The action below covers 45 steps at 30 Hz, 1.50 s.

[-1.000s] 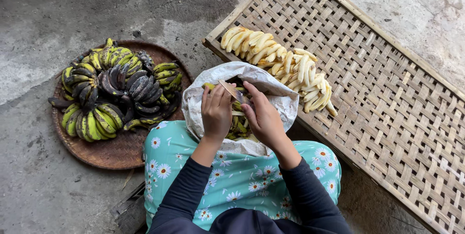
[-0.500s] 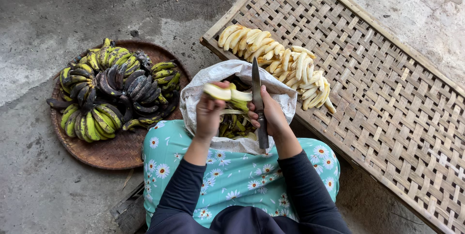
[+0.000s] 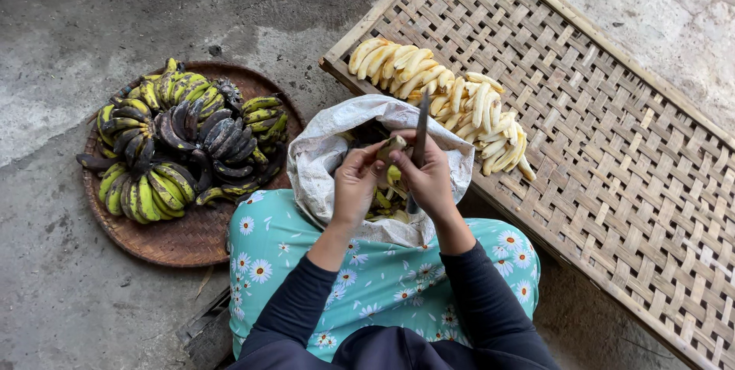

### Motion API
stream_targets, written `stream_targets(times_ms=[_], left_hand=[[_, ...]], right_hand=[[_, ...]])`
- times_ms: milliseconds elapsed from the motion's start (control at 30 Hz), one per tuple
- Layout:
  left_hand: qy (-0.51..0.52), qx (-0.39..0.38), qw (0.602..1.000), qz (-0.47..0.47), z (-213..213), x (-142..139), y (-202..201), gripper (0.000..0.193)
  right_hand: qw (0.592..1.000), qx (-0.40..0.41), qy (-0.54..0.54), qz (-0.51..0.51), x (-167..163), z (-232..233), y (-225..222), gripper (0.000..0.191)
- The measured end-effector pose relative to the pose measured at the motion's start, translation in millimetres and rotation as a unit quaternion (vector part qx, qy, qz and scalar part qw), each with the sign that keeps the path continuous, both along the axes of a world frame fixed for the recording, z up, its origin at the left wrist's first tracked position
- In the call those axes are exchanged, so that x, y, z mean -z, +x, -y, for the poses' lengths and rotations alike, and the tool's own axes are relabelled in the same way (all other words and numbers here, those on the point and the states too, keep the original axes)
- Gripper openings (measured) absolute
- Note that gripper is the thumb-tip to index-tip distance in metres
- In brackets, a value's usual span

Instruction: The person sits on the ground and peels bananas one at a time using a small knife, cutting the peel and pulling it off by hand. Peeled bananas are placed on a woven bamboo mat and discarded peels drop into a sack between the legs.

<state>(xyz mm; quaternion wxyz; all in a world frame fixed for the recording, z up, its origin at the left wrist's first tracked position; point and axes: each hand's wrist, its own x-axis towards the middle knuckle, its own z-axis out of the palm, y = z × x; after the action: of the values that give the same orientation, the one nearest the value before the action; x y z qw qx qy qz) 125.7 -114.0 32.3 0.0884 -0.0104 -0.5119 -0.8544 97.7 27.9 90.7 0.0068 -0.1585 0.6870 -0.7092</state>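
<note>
The person sits on the ground with a white sack (image 3: 321, 157) open across the lap, over trousers printed with daisies (image 3: 367, 278). Both hands are raised together over the mouth of the sack. The left hand (image 3: 356, 184) is curled around a banana (image 3: 392, 145), whose pale end shows just above the fingertips. The right hand (image 3: 429, 178) is closed around the handle of a knife (image 3: 419, 136), and the blade stands nearly upright beside the banana, its tip pointing away from the body. The two hands touch each other at the fingers. Inside the sack, below the hands, lie green and yellow peels (image 3: 387, 205). To the person's left, a round woven tray (image 3: 184, 236) on the concrete floor carries bunches of green, yellow and blackened bananas (image 3: 180, 140). To the right, a large woven bamboo mat (image 3: 612, 148) with a wooden frame holds a row of peeled pale bananas (image 3: 452, 98) near its closest corner.
</note>
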Motion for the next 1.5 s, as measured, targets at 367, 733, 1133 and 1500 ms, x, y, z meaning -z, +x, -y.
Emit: stream_targets(times_ms=[367, 733, 1133, 1500], left_hand=[[0.149, -0.003, 0.984, 0.093, -18.2, -2.8, 1.0, 0.031], [0.097, 0.034, 0.993, 0.055, -40.3, -9.5, 15.2, 0.035], [0.380, -0.166, 0.904, 0.105, 37.0, 7.9, -20.7, 0.027], [0.217, -0.009, 0.974, 0.066, -3.7, 2.7, -0.3, 0.071]], right_hand=[[0.994, 0.088, 0.061, 0.008, -16.8, 2.1, 14.1, 0.006], [0.980, 0.134, 0.140, -0.039, -10.2, 6.2, 17.7, 0.011], [0.976, 0.076, -0.162, 0.121, -21.8, -19.8, 10.1, 0.016], [0.949, 0.058, 0.271, -0.153, -37.5, 10.6, 20.2, 0.025]])
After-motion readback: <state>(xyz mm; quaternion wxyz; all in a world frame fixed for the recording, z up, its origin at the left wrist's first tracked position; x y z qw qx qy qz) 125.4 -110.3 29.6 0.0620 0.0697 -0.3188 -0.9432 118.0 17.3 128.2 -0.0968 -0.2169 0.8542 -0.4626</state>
